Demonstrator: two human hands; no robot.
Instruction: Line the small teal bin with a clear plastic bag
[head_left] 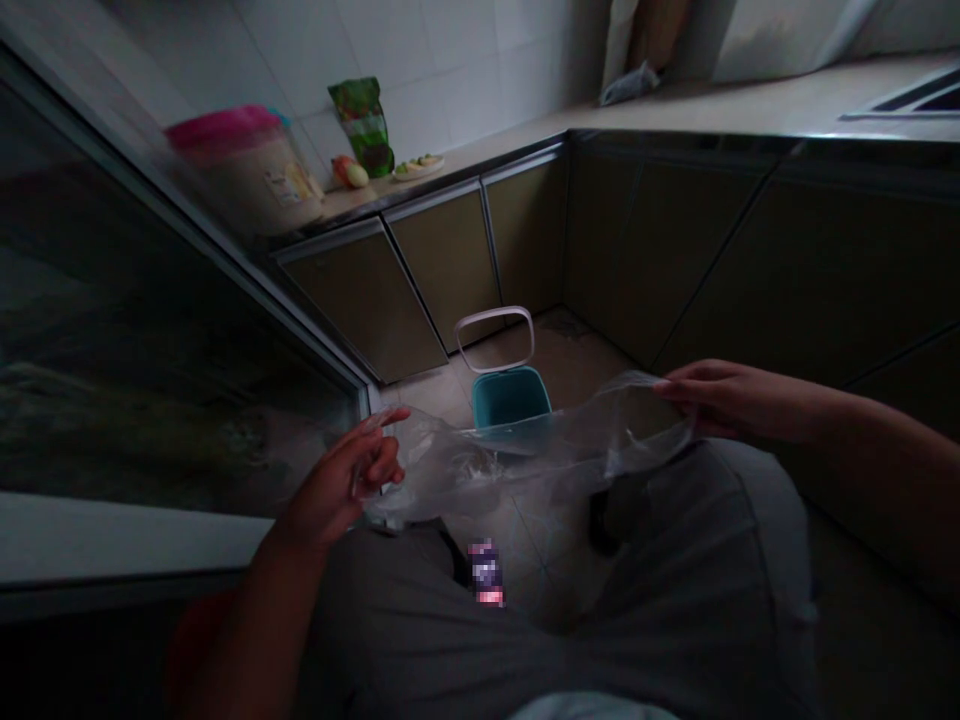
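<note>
A clear plastic bag [525,460] is stretched wide between my two hands, above my knees. My left hand [360,470] grips its left end, with the index finger extended and the other fingers curled. At the opposite end, my right hand [701,395] pinches the rim between thumb and fingers. Beyond the bag stands a teal trash bin [510,390] on the floor, its top uncovered. Its pale ring-shaped rim [495,368] is tipped up behind the opening. The lower part of the bin is hidden by the bag.
Cabinets [442,260] line the back and right. On the counter [480,165] are a pink-lidded container [255,175], a green pouch [364,125], an onion-like vegetable [352,174] and a small plate of food [418,168]. A glass door [150,300] stands left. A blurred-out item [486,572] is near my legs.
</note>
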